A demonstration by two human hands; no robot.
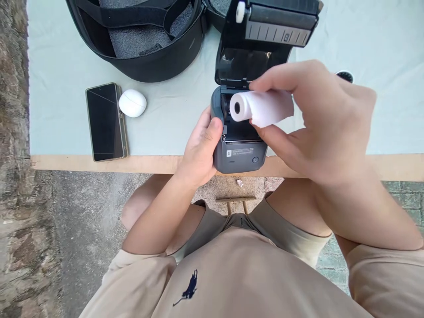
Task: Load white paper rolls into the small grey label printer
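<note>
A small dark grey label printer [240,157] sits at the table's near edge, its black lid [251,66] swung up and back. My left hand [200,152] grips the printer's left side, thumb on the rim of the open bay. Between the thumb and fingers of my right hand [318,119] is a white paper roll [270,108], held over the bay. The roll lies sideways with its dark-holed core facing left, and a loose flap of paper hangs from it. Whether the roll touches the inside of the bay I cannot tell.
A phone [106,121] lies on the left of the pale cloth [165,115], beside a white rounded case [132,103]. Behind them stands an open black zip case [155,62] with grey foam. A small round dark object [345,76] is partly hidden behind my right hand.
</note>
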